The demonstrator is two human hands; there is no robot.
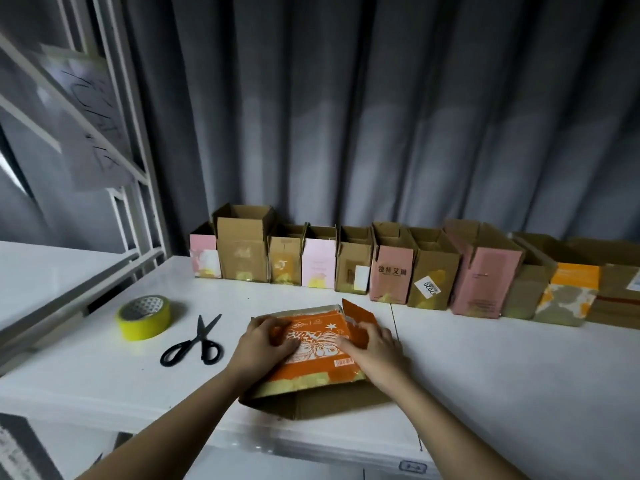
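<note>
At the counter's [485,362] near edge lies one flattened orange box [320,329]. Left grip [266,341] and right grip [374,348] press it palms-down, clamped on nothing. Advice: bear evenly along the raised right flap's crease. Beyond: one scissors [194,342], one tape roll [143,317]. Farthest: apparently eleven open cartons [391,277].

Scissors [192,342] between tape [143,317] and box [317,358]
</note>
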